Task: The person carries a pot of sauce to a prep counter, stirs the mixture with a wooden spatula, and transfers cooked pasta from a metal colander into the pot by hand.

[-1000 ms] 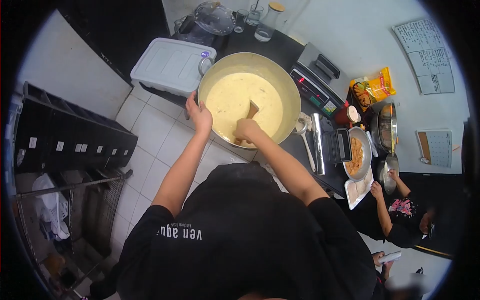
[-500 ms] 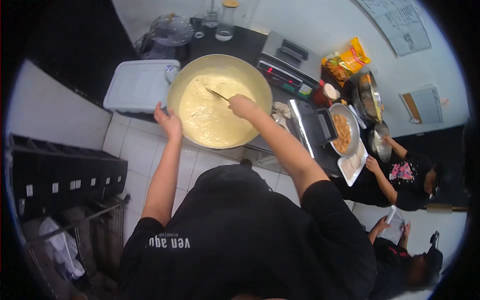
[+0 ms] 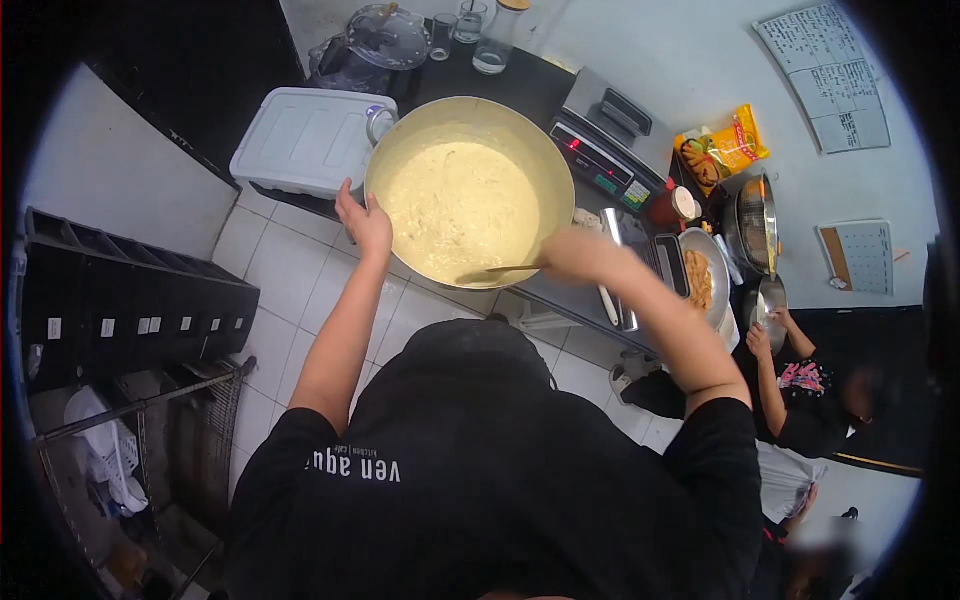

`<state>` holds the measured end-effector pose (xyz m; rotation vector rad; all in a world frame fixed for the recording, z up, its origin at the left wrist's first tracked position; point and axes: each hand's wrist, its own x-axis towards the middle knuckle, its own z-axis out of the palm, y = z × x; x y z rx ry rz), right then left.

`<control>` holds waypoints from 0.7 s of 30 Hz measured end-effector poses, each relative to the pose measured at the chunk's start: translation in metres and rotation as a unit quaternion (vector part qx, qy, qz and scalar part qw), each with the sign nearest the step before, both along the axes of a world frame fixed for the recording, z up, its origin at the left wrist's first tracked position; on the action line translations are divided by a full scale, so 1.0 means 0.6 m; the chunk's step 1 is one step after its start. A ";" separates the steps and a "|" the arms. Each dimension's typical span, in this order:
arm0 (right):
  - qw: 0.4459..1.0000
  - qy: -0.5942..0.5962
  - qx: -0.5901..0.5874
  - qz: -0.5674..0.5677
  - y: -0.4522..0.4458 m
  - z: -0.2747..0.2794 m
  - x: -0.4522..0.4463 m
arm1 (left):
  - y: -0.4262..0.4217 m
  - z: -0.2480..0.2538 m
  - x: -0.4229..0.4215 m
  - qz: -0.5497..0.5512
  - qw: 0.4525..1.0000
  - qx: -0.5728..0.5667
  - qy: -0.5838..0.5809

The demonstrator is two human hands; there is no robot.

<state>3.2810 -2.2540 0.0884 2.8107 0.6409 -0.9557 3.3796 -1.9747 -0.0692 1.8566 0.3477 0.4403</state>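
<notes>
A large round pot [image 3: 553, 150] holds a thick, pale yellow creamy mixture [image 3: 465, 205]. My left hand [image 3: 367, 222] touches the pot's left outer side, with its fingers and thumb apart. Over the near right rim, my right hand [image 3: 575, 255] is closed round a thin brown stirring utensil [image 3: 515, 268]; motion blurs the hand. The utensil's far end lies in the mixture near the pot's front edge, coated so that its shape is hard to tell. Beside my left hand stands a lidded grey-white plastic box [image 3: 310, 140].
A digital scale [image 3: 605, 150], a yellow food bag [image 3: 722, 150] and a bowl of orange-brown food [image 3: 700, 280] stand to the right. Glasses and a glass bottle [image 3: 492, 52] are behind the pot. A co-worker [image 3: 800, 385] handles a metal bowl at far right; another person is lower right.
My right hand has swept the utensil from the middle of the mixture toward the pot's near right edge. My left hand stays at the pot's side. The camera view has shifted.
</notes>
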 end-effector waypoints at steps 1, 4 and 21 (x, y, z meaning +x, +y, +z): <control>0.999 -0.014 0.023 -0.032 0.015 -0.035 -0.006 | 0.001 0.000 0.000 0.005 1.000 0.003 0.002; 0.994 -0.050 0.057 -0.073 0.065 -0.088 -0.001 | 0.002 0.000 -0.001 0.003 1.000 0.006 -0.004; 0.947 -0.240 0.013 -0.215 -0.102 -0.105 0.190 | 0.000 0.000 -0.001 0.013 1.000 0.023 -0.004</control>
